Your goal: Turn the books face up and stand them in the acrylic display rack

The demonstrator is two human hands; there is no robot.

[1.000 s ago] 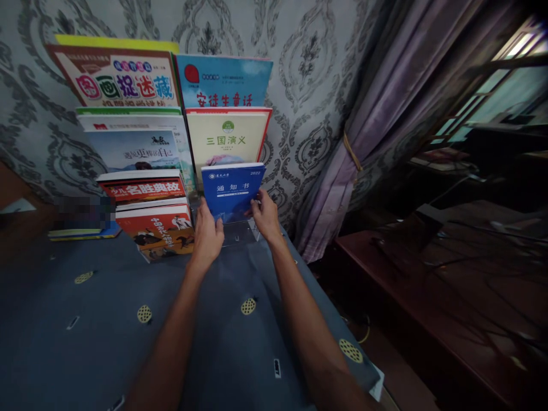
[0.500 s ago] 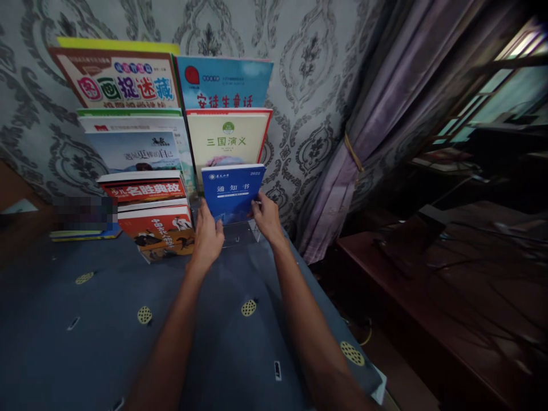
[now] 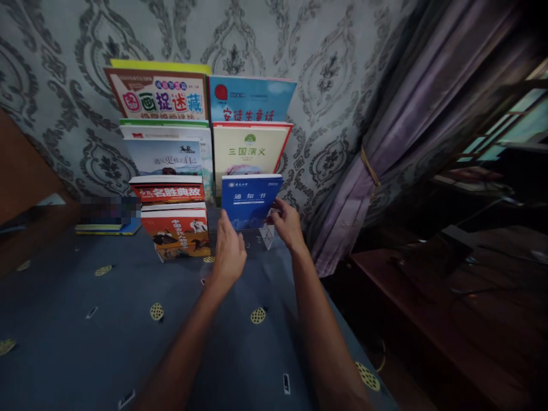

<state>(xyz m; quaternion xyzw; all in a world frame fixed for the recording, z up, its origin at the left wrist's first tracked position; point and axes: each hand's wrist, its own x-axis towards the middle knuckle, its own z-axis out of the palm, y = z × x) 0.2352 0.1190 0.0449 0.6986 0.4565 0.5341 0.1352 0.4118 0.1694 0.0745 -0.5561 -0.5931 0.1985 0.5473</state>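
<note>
A blue booklet (image 3: 252, 197) with white lettering and "2022" stands upright, leaning back, in the front right tier of a clear stand (image 3: 267, 237). My left hand (image 3: 230, 248) is at its lower left edge, fingers stretched upward and thumb apart from the cover. At the right edge is my right hand (image 3: 287, 224), its fingers loosely bent and apart; whether the fingertips still touch the booklet is hard to see. Behind the booklet stand a cream book (image 3: 250, 151) and a light-blue book (image 3: 252, 97).
Left of the booklet, a tiered column holds an orange book (image 3: 177, 234), a red book (image 3: 171, 193), a pale landscape-cover book (image 3: 165, 157) and a picture book (image 3: 160, 97). More books (image 3: 109, 228) lie farther left. A purple curtain (image 3: 381, 154) hangs right of the dark patterned tablecloth (image 3: 205, 342).
My hands have loosened from the sides of the blue booklet, and the left thumb has come away from its cover. The booklet stays standing. The view has shifted slightly left.
</note>
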